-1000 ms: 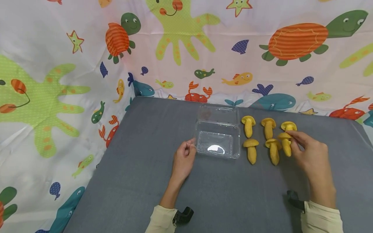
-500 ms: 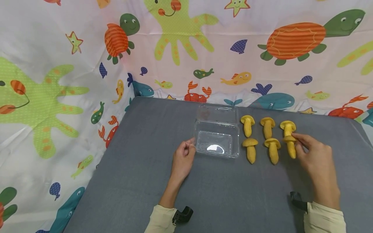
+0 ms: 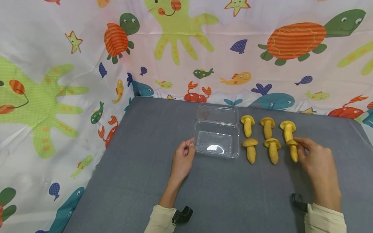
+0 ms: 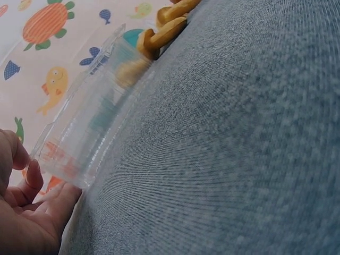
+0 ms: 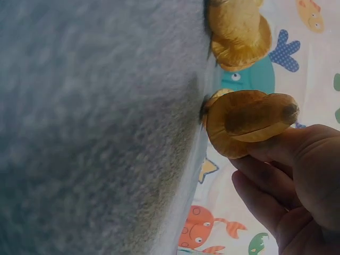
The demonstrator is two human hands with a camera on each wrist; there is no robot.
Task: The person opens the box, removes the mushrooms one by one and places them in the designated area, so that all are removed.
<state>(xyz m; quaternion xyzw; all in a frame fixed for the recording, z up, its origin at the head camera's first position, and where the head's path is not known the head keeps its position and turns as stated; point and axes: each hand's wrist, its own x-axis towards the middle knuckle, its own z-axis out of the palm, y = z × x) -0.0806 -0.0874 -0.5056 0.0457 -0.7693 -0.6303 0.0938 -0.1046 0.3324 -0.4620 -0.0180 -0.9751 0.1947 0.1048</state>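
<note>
With its fingertips my left hand (image 3: pixel 183 159) pinches the near left edge of a clear plastic clamshell box (image 3: pixel 214 139), whose lid (image 3: pixel 218 115) lies folded back. My right hand (image 3: pixel 319 163) holds a yellow mushroom (image 3: pixel 293 152) by thumb and fingers, cap away from me and stem toward me. In the right wrist view this mushroom (image 5: pixel 255 118) appears raised off the cloth, stem end toward the camera. Just beyond it lies another mushroom (image 3: pixel 288 129), partly overlapped by the held one's cap in the head view. The box holds nothing.
Between box and right hand, several more mushrooms lie in two rows, among them a front left one (image 3: pixel 250 152) and a front middle one (image 3: pixel 273 152). Grey cloth (image 3: pixel 227 194) covers the table. A sea-animal printed curtain (image 3: pixel 175 74) hangs along its back and left edges.
The right hand has moved right and slightly toward me with the mushroom, away from the front middle one. The left hand and the box have stayed in place.
</note>
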